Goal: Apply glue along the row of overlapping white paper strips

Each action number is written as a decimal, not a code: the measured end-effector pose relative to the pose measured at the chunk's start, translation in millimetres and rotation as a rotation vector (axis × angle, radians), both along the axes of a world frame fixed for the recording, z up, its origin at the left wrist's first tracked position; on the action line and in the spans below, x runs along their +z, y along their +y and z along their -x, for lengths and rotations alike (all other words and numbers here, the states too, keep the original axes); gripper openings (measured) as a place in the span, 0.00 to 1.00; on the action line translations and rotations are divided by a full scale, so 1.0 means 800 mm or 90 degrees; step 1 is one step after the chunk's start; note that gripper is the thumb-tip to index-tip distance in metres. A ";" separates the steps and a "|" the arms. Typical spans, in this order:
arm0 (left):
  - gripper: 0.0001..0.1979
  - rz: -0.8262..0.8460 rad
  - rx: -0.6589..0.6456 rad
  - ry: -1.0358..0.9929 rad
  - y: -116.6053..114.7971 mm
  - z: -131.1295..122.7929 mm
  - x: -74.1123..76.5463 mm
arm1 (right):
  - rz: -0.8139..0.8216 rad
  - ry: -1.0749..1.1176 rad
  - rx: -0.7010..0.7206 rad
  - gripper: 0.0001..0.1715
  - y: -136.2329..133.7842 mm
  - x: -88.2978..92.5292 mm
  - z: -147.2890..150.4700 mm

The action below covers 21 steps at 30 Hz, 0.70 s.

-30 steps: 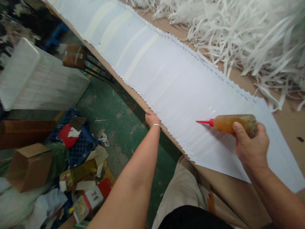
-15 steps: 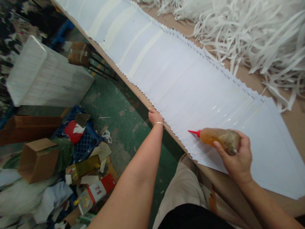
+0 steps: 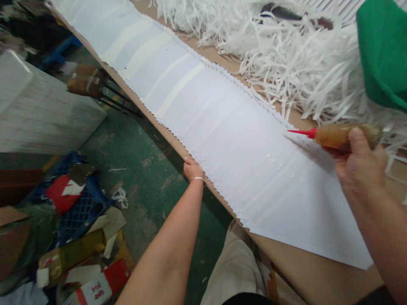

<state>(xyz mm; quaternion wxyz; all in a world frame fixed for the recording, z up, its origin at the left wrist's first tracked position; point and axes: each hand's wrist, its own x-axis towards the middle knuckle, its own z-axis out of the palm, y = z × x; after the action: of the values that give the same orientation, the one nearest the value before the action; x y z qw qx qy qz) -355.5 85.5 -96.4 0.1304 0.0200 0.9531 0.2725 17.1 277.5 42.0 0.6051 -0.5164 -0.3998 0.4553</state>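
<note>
Head view: amber bottle poised over a run of white sheets

Right hand [image 3: 364, 161] clamped round a clear bottle [image 3: 337, 135], held nearly level; its red nozzle [image 3: 302, 133] points leftward from the hand, close above the white sheets [image 3: 238, 152], though contact at the tip cannot be told. Left hand [image 3: 193, 170] well to the left of the right one, at the near edge of the tan table [image 3: 286, 258], beside the serrated border of the sheets; its fingertips are partly hidden, so whether they close on the edge cannot be told.

Possible faults, as judged: uneven squeezing could leave a blob of liquid; a low nozzle could snag the overlapping borders and shift the sheets; the right forearm, crossing their end, could smear glossy marks or push the stack askew; loose paper strips [image 3: 302, 76], just beyond the right hand, could cling to any wet patch.

Containers: the bottle holds amber liquid, its far end partly covered by the hand; below and left of the left hand, a blue lattice crate [image 3: 84, 212] bears a red-and-white piece [image 3: 65, 192]; nearer the wearer, a red-and-white carton [image 3: 98, 288] lies among scraps, its contents unseen.
</note>
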 end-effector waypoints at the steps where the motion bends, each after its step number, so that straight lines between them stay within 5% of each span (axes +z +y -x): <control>1: 0.34 -0.001 -0.001 0.001 0.000 0.000 0.001 | 0.015 0.016 -0.007 0.19 0.009 -0.002 0.002; 13: 0.34 0.012 -0.010 0.022 0.000 0.001 -0.005 | 0.075 0.035 -0.047 0.19 0.044 -0.030 0.020; 21: 0.35 0.006 -0.007 0.013 -0.001 0.001 -0.006 | 0.034 -0.014 0.009 0.18 0.010 -0.024 0.028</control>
<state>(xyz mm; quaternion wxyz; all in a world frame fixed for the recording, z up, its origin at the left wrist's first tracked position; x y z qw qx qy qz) -356.2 84.9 -101.6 0.1220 0.0272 0.9555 0.2674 -5.4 285.4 23.1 0.5834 -0.5343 -0.3981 0.4645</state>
